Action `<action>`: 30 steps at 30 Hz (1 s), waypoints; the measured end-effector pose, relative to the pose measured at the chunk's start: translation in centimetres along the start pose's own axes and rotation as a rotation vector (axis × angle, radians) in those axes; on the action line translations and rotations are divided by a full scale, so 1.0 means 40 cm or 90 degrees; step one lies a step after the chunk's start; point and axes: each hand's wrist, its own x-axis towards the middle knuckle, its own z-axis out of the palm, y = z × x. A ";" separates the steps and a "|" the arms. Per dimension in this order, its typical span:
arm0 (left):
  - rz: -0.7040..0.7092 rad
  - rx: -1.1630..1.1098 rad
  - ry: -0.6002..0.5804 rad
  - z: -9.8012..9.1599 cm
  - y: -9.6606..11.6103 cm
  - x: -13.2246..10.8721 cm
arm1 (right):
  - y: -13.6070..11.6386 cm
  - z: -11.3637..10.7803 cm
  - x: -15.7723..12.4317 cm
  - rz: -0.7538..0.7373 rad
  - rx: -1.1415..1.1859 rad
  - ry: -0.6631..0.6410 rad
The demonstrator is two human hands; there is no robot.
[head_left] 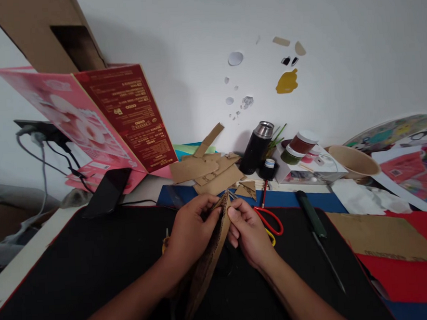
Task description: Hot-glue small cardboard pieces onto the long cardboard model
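A folded piece of corrugated cardboard [214, 259] stands edge-up over the black mat, its fluted edge facing me. My left hand [194, 224] pinches it near the top from the left, thumb against the cardboard. From the right, my right hand [248, 230] grips the same top end between thumb and fingers. Just beyond the fingertips lie scissors with red handles [275, 224], partly hidden by my right hand. A yellow handle [272, 237] shows beneath them. Behind my left wrist an orange-yellow object [165, 245] is mostly covered.
Cardboard scraps [214, 172] are piled at the back beside a black thermos [256, 147] and paint jars [299, 147]. A green-handled blade tool [317, 231] lies on the mat's right. A phone [107, 193] and pink-red box [127, 117] stand left. Flat cardboard [388, 236] rests right.
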 end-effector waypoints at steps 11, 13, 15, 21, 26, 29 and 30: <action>-0.036 -0.028 0.013 0.007 -0.007 -0.001 | 0.003 -0.001 0.000 -0.004 0.002 0.004; -0.035 -0.031 0.013 0.007 -0.007 -0.001 | 0.002 -0.001 -0.001 -0.002 0.001 0.002; -0.030 -0.032 0.013 0.006 -0.006 0.000 | 0.002 -0.001 -0.002 -0.003 0.001 0.002; -0.014 -0.040 0.001 0.003 -0.005 0.002 | 0.004 -0.001 -0.003 -0.004 0.000 0.000; -0.015 -0.063 -0.009 0.004 -0.004 0.002 | 0.003 0.001 -0.003 -0.001 0.005 0.003; -0.004 -0.063 -0.002 0.004 -0.002 0.003 | 0.003 0.001 -0.002 -0.003 0.007 0.003; -0.001 -0.062 -0.001 0.003 -0.001 0.003 | 0.004 0.000 -0.002 -0.004 0.008 0.004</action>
